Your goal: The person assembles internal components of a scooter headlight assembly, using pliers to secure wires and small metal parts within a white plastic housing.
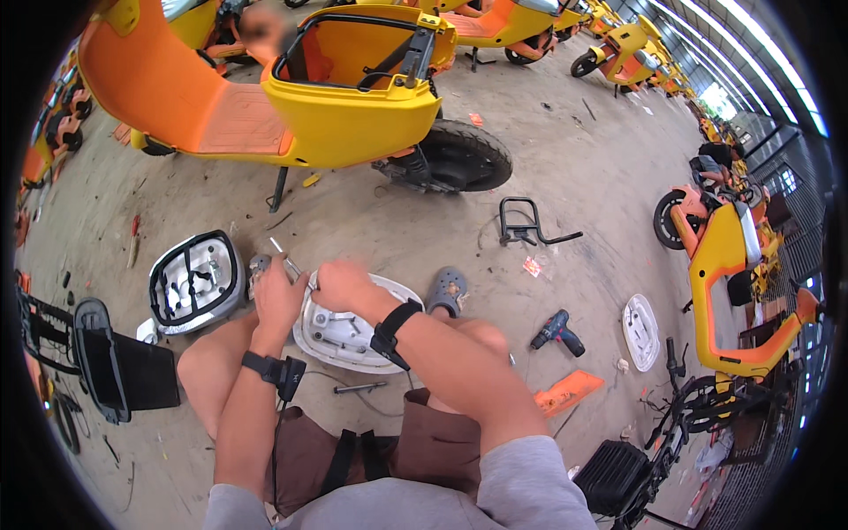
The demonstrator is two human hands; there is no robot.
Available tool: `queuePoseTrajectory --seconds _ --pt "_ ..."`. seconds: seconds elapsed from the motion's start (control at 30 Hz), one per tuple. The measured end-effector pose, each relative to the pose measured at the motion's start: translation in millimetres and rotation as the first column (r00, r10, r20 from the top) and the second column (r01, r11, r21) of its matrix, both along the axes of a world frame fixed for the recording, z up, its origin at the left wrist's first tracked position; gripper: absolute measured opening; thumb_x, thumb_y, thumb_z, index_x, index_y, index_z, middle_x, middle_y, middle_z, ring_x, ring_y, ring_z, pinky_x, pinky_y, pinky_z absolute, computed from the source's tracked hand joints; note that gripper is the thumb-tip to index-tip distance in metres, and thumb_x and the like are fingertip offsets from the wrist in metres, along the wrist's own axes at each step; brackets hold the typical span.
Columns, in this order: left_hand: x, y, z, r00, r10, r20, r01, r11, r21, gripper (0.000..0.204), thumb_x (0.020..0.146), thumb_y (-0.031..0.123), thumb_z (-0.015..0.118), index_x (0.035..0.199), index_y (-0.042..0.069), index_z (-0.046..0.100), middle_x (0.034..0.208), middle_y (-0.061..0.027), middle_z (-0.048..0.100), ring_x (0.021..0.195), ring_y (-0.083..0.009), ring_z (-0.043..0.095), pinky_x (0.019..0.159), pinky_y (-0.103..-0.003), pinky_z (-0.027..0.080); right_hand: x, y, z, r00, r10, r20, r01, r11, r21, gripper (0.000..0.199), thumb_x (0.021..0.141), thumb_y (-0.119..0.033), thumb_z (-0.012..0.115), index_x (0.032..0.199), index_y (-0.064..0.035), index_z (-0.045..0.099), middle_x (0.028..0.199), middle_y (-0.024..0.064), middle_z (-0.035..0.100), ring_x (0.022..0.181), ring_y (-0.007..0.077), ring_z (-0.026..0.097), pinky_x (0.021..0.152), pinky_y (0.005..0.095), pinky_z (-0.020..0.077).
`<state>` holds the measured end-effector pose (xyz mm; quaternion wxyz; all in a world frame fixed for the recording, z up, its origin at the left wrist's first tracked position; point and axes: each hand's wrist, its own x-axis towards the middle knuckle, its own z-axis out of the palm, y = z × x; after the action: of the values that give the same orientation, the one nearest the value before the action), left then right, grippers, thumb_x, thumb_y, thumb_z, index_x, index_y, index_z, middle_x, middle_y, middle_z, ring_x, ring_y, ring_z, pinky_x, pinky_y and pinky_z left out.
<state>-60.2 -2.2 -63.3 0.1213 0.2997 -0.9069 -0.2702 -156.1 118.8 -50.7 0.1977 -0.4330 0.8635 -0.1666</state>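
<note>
My left hand [279, 299] is closed around a slim silver metal rod [285, 256], which sticks out past the fingers. Close beside it, my right hand [343, 285] has its fingers curled together over the rim of a white shell-like cover [358, 355]. What the right fingers hold is hidden, and that hand is slightly blurred. The cover lies hollow side up between my legs, with small metal parts inside it. A thin dark-and-silver tool [360, 388] rests on the ground just behind the cover.
A white seat-shaped shell with black rim [231, 291] lies to the left, near a black bin-like part [146, 382]. Rightward are a cordless drill [558, 333], an orange panel [567, 393] and another white cover [641, 332]. A yellow scooter body [353, 119] stands ahead, near a black metal bracket [521, 221].
</note>
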Motion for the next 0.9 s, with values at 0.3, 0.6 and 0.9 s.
queuePoseTrajectory --seconds 0.3,0.6,0.9 --pt "4.3 -11.2 -25.8 0.962 -0.261 -0.077 0.241 0.948 -0.207 0.025 0.08 0.007 0.067 0.104 0.005 0.074 0.089 -0.0174 0.07 0.089 -0.0342 0.066 0.081 -0.045 0.048 0.7 -2.9 19.7 0.98 -0.2 -0.018 0.188 0.946 -0.264 0.023 0.078 -0.019 0.065 0.094 -0.0072 0.075 0.09 0.0234 0.071 0.086 0.0403 0.069 0.078 0.0474 0.0558" --pt "-2.0 -17.7 -27.5 0.994 -0.047 -0.098 0.056 0.995 0.087 0.035 0.084 0.01 0.07 0.118 0.007 0.07 0.088 -0.0155 0.066 0.086 -0.0365 0.061 0.079 -0.049 0.046 1.4 -2.0 5.7 0.998 0.057 -0.002 -0.057 0.998 0.013 0.021 0.077 -0.019 0.067 0.089 -0.0051 0.075 0.091 0.0215 0.072 0.09 0.0384 0.07 0.08 0.0458 0.0561" --pt "2.3 -3.9 -17.5 0.939 -0.293 -0.18 0.202 0.895 -0.399 0.018 0.082 0.008 0.068 0.099 0.002 0.075 0.088 -0.016 0.069 0.085 -0.034 0.065 0.086 -0.042 0.046 -16.3 -0.3 4.8 0.989 -0.146 -0.001 0.143 0.966 -0.215 0.025 0.076 -0.02 0.068 0.093 -0.003 0.075 0.091 0.0233 0.07 0.089 0.0403 0.068 0.083 0.0458 0.0553"
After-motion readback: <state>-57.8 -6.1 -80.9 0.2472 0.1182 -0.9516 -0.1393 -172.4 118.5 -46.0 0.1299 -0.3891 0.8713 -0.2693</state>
